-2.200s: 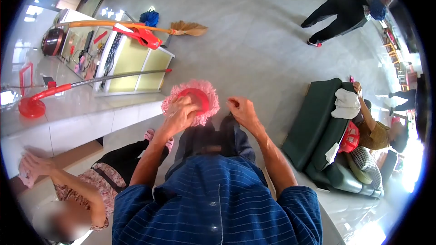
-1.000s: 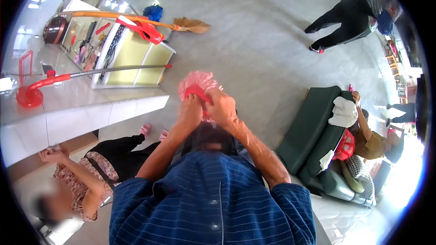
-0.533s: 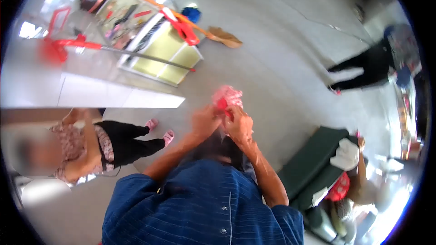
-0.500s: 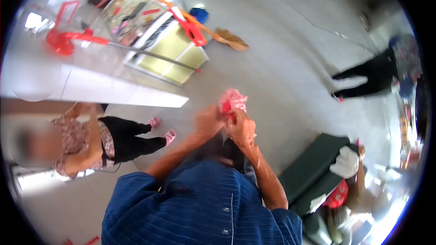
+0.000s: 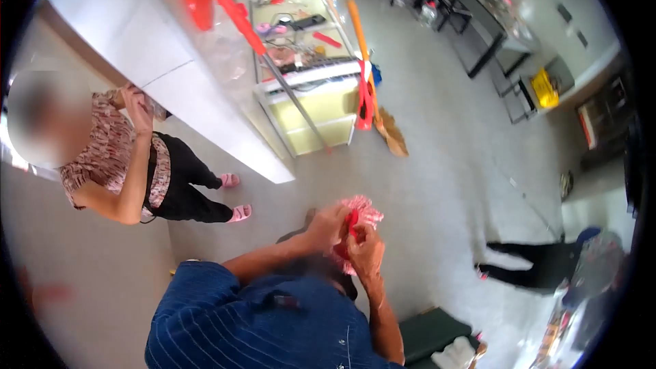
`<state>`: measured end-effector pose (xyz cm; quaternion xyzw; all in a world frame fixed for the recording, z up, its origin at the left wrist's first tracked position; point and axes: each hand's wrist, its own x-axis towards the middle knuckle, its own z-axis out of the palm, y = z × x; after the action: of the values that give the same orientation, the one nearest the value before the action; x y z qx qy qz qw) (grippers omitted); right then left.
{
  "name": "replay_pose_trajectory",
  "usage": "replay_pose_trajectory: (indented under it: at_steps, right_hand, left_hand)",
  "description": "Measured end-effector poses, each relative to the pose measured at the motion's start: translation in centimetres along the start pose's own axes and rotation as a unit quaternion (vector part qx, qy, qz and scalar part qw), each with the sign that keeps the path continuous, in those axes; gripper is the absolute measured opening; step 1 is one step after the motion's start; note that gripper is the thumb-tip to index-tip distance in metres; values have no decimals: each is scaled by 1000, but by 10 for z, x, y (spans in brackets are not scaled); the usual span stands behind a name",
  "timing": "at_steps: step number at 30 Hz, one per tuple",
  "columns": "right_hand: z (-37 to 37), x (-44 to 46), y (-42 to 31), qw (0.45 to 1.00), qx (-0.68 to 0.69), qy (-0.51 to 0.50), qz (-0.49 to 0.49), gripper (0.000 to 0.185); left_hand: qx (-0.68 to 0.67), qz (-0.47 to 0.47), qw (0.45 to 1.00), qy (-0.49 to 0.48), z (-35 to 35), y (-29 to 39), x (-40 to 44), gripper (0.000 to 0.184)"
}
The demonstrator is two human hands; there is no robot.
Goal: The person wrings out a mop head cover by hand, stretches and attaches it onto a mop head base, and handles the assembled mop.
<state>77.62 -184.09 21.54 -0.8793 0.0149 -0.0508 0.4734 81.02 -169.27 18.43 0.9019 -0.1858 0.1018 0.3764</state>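
A pink mop head [image 5: 367, 210] with a red centre piece is held in front of my body. My left hand [image 5: 329, 227] is closed on its left side, slightly blurred. Fingers of my right hand [image 5: 367, 249] pinch the red part from the right. The strands fan out above and below the hands. A mop pole [image 5: 290, 89] with a red plastic section [image 5: 236, 17] leans over the white counter, separate from the mop head.
A person in a patterned top [image 5: 109, 143] stands by the white counter [image 5: 205, 89] at left. Beyond are a glass display case [image 5: 311, 113], a broom [image 5: 389, 133] and a table with chairs [image 5: 488, 17]. Another person [image 5: 540, 263] is at right. A green sofa [image 5: 427, 331] sits below.
The view has turned, bringing the table and chairs in at the top right. My right hand has joined my left on the mop head, which is now seen side-on.
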Motion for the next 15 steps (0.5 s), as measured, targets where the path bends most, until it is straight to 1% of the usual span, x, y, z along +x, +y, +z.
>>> replay_pose_trajectory:
  at_steps: [1,4,5,8,9,12,13,15]
  right_hand:
    - [5,10,-6,1000,-15,-25,-6,14]
    - [23,40,-17,996,-14,-76,-34,16]
    - [27,49,-20,994,-27,-102,-40,19]
    - [35,76,-40,978,-46,-201,-42,23]
    - [38,83,-40,965,-56,-252,-38,24]
    - [51,108,-67,925,-104,-354,-94,25]
    - [52,119,-82,902,-123,-408,-78,27]
    - [61,143,-92,879,-93,-442,-156,27]
  left_hand:
    - [-28,-18,999,-29,-4,-10,4,27]
    - [2,-10,999,-38,-14,-46,14,35]
    - [-14,-19,1000,-14,-22,-48,22,24]
    - [-19,50,993,103,-60,-57,45,22]
    - [3,93,988,123,-76,-63,49,17]
    - [-27,62,994,87,-103,-74,39,16]
    - [-8,50,994,92,-112,-75,37,16]
    - [32,25,994,101,-132,-70,35,16]
